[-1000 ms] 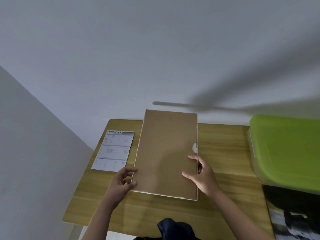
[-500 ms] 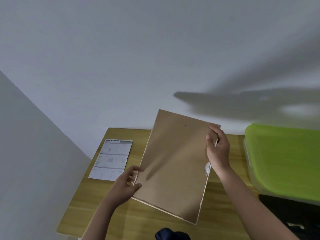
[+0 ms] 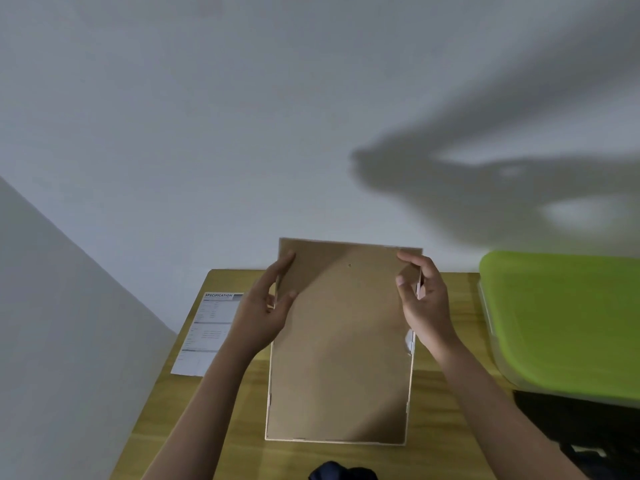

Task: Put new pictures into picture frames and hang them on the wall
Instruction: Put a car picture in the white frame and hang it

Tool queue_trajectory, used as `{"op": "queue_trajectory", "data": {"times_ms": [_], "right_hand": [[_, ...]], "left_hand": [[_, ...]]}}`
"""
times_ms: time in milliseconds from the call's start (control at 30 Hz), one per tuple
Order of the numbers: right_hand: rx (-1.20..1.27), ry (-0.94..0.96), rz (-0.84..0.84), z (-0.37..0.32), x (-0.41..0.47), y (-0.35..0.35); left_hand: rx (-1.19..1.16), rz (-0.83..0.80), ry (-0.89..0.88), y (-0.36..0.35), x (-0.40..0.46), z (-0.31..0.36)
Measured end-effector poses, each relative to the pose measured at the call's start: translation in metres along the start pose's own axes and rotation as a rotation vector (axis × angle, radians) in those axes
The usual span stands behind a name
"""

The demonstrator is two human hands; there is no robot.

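your left hand [image 3: 266, 306] and right hand [image 3: 424, 299] grip the picture frame [image 3: 341, 344] by its upper side edges (brown backing facing you), raised over the table [image 3: 446, 410], likely for hanging.

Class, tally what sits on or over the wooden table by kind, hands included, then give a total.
Picture frame, brown back showing: 1
Printed sheet: 1
Green-lidded box: 1
Hands, left hand and right hand, both gripping the frame: 2
Total: 5

Picture frame [image 3: 341, 344] now squared up, back toward the camera — left hand [image 3: 265, 308] and right hand [image 3: 424, 299] higher, at its upper corners.
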State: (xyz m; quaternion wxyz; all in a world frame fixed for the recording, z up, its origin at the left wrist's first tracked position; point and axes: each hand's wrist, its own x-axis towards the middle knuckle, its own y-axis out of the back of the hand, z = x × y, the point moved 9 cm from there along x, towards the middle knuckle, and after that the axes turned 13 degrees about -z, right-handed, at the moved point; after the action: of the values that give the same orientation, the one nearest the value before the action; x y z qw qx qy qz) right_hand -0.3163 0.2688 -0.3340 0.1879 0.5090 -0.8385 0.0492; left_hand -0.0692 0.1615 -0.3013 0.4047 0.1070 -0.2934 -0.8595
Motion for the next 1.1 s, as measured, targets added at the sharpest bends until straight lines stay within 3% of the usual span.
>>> {"op": "queue_trajectory", "data": {"times_ms": [467,767,1000,1100], "right_hand": [[-0.143,0.057,-0.017,-0.009,-0.006,-0.004],[-0.33,0.084,0.064,-0.022,0.019,0.004],[-0.485,0.063,0.076,-0.043,0.032,-0.008],[-0.454,0.178,-0.07,-0.065,0.02,-0.039]], "left_hand": [[0.089,0.048,-0.003,0.001,-0.005,0.012],[-0.169,0.028,-0.045,0.019,-0.004,0.027],[-0.211,0.063,-0.126,0.032,0.001,0.052],[-0.165,0.094,-0.147,0.037,0.008,0.073]]}}
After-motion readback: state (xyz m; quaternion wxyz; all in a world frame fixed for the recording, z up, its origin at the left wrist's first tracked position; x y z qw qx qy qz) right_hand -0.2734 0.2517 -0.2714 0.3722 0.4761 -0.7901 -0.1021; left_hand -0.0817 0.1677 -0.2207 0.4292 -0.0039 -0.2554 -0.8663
